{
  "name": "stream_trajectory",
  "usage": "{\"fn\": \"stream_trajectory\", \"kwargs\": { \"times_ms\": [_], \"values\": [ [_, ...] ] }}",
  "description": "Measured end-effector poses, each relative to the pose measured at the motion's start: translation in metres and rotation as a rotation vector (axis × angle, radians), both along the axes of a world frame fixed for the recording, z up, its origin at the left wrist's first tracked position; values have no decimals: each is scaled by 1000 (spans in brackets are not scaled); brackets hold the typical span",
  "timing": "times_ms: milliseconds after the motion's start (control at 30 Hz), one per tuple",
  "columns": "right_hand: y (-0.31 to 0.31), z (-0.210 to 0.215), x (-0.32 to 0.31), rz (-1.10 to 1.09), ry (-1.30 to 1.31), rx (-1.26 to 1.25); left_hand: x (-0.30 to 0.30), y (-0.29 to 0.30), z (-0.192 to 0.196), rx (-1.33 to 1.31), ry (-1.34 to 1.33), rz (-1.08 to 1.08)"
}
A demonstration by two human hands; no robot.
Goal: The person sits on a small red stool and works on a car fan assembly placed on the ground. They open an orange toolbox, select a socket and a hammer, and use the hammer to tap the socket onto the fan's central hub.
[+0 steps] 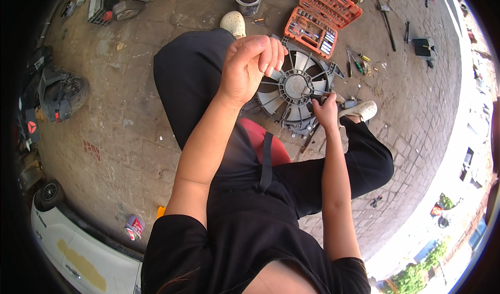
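Note:
A round cooling fan in a dark frame point(295, 87), with pale blades and a circular hub, lies on the ground between my legs. My left hand point(247, 67) is raised above its left side, fingers loosely curled; nothing shows in them. On the fan's right, my right hand point(326, 109) is closed around a dark-handled tool point(315, 97). That tool points toward the hub, but its tip is too small to make out. Small dark parts point(348, 104) lie beside the frame, near my right shoe.
An orange socket set case point(317, 26) lies open beyond the fan. Near it stand a metal can point(248, 0), several screwdrivers point(358, 66) and a hammer point(387, 26). A black dustpan point(424, 47) is farther right. At lower left is a white car panel point(78, 257).

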State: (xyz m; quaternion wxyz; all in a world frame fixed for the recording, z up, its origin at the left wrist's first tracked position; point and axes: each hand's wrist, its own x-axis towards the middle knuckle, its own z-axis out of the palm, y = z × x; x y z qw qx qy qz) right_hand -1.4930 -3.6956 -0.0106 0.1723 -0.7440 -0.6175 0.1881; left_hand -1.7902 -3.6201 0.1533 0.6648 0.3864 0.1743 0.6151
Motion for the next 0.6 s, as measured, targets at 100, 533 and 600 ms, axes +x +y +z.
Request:
{"fn": "stream_trajectory", "kwargs": {
  "times_ms": [100,533,600],
  "values": [
    [3,1,13,38,129,-20,0,0,-1,-9,-5,5],
    [10,28,25,136,-23,-162,53,-2,-38,-173,310,-103],
    [11,28,29,130,-16,-146,94,-4,-81,-50,786,-88]
  ]
}}
